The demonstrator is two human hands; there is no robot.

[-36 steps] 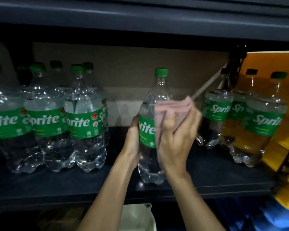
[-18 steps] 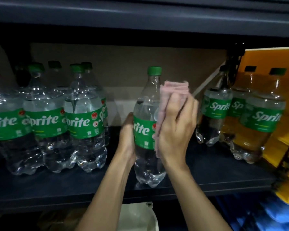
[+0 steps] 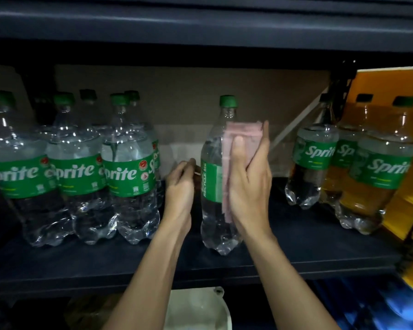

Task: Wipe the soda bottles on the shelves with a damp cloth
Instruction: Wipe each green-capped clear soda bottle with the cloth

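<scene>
Head view: I see the centre bottle (image 3: 212, 210) upright on the dark shelf (image 3: 296, 253). The right hand (image 3: 248, 186) clamps the folded pink cloth (image 3: 242, 131) to the bottle's side, thumb over it and fingertips hidden behind. The left hand (image 3: 179, 189) beside the bottle is blurred, so I cannot tell its grip.

Glossy clear plastic bottle (image 3: 215, 186); soft pink cloth (image 3: 239, 136); matt shelf (image 3: 296, 253).

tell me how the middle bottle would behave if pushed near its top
Probably heavy: the bottle looks full of clear liquid. It may tip, being tall on a narrow base. Likely slick where the cloth wipes it.
</scene>
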